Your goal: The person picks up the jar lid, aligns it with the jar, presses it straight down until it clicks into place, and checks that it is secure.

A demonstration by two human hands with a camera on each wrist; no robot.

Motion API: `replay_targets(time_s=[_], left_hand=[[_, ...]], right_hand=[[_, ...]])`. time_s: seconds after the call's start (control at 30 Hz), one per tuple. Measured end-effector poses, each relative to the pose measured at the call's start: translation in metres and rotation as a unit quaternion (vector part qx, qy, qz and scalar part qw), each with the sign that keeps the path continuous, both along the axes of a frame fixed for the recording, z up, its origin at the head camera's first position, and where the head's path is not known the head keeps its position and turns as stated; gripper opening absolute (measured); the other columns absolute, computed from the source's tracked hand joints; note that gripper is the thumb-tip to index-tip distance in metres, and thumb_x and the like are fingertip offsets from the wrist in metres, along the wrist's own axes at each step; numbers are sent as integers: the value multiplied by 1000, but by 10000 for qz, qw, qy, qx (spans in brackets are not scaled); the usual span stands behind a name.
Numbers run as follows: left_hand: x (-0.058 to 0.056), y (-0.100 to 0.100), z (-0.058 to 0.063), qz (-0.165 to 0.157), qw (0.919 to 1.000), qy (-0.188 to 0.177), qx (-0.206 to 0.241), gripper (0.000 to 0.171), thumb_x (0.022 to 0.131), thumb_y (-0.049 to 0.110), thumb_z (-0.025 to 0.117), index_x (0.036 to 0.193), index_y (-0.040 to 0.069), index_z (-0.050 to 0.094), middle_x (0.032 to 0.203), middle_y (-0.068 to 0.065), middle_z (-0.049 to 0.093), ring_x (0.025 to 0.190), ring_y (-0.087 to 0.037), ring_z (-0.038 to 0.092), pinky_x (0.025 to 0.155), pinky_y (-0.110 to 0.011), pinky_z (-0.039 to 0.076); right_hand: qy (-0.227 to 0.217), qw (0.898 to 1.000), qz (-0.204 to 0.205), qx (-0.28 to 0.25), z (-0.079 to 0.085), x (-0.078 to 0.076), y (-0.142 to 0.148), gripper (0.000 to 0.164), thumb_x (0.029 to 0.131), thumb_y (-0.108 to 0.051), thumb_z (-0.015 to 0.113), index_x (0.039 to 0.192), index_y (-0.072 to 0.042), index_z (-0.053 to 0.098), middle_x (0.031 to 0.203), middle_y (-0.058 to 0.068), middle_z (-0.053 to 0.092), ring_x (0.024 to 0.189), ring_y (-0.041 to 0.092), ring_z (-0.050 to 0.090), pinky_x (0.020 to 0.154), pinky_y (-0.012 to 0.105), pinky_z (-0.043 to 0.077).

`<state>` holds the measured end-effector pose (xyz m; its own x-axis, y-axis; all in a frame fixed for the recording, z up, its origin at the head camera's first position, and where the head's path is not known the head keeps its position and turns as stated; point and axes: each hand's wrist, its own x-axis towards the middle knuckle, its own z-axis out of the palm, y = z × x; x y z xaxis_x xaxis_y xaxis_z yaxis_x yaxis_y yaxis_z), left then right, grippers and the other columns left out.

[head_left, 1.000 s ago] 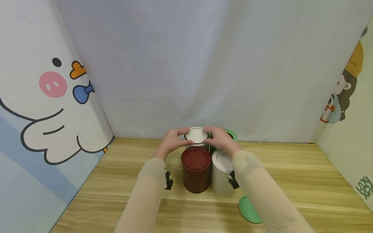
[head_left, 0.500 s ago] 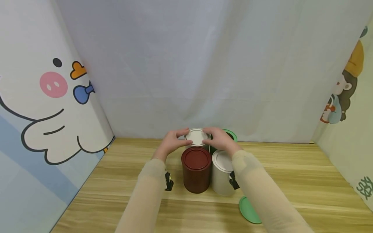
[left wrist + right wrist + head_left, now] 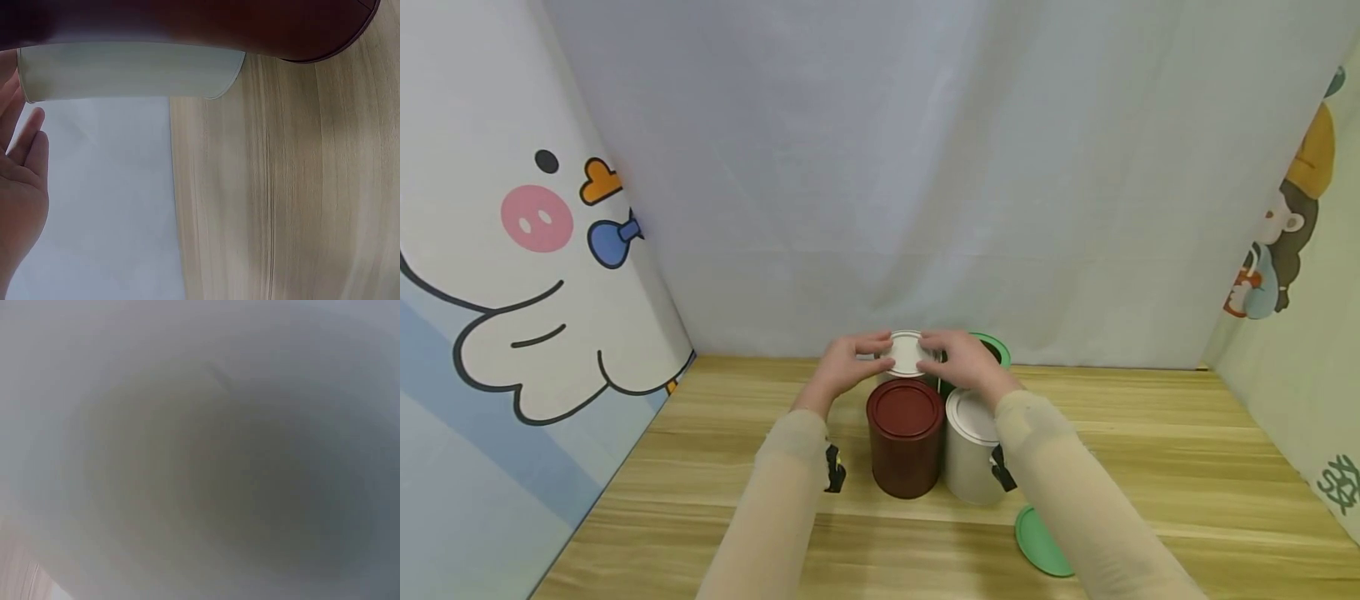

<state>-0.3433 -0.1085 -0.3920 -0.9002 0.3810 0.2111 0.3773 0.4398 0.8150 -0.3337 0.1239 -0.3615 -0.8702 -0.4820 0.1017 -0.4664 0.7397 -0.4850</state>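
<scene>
In the head view a white lid (image 3: 906, 353) sits level on the back-left can, whose pale side (image 3: 125, 70) shows in the left wrist view. My left hand (image 3: 842, 367) touches the lid's left edge, thumb nearer me and fingers on the far side. From the right, my right hand (image 3: 964, 360) rests its thumb and fingertips on the same lid. Directly in front stands a dark red can (image 3: 906, 442) with a red lid. To its right is a white can (image 3: 972, 450), lidded and partly behind my right wrist.
Behind my right hand stands an uncovered can with a green rim (image 3: 996, 343). A green lid (image 3: 1043, 542) lies on the wooden table (image 3: 737, 467), partly under my right sleeve. A pale curtain (image 3: 850, 167) hangs at the back. A blurred pale surface (image 3: 187, 456) fills the right wrist view.
The white lid has gone from slightly raised, with a dark gap below it, to seated on the can. Both hands have shifted slightly inward over its top.
</scene>
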Motion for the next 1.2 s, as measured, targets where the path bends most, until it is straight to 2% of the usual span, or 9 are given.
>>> replay_targets(time_s=[0.23,0.47,0.67,1.2], left_hand=[[2,0,2,18,9999,-27,-133,42,93,22,72,130,6,65,145,0,52,140,-23,38,109,-44,39],[2,1,2,69,9998,-144,-147,41,93,23,72,130,7,65,145,1,52,141,-23,38,109,-44,39],[2,1,1,85,9997,-52,-209,41,93,22,72,130,7,65,145,1,52,140,-24,39,109,-43,39],[4,2,6,89,9990,-147,-415,41,94,24,71,131,8,64,146,3,51,140,-24,38,108,-43,39]], right_hand=[[0,10000,-31,-15,0,1,-1,49,97,-26,65,139,-2,56,149,11,47,138,34,40,111,47,35],[-70,9999,-99,48,2,2,-2,49,97,-26,65,138,-2,57,150,9,46,138,33,40,111,47,35],[-71,9998,-114,119,2,2,-3,48,97,-27,65,138,-2,57,150,9,46,138,33,40,111,47,35],[-184,9994,-184,216,5,3,-4,47,98,-27,64,138,-3,58,151,8,45,139,32,38,111,46,35]])
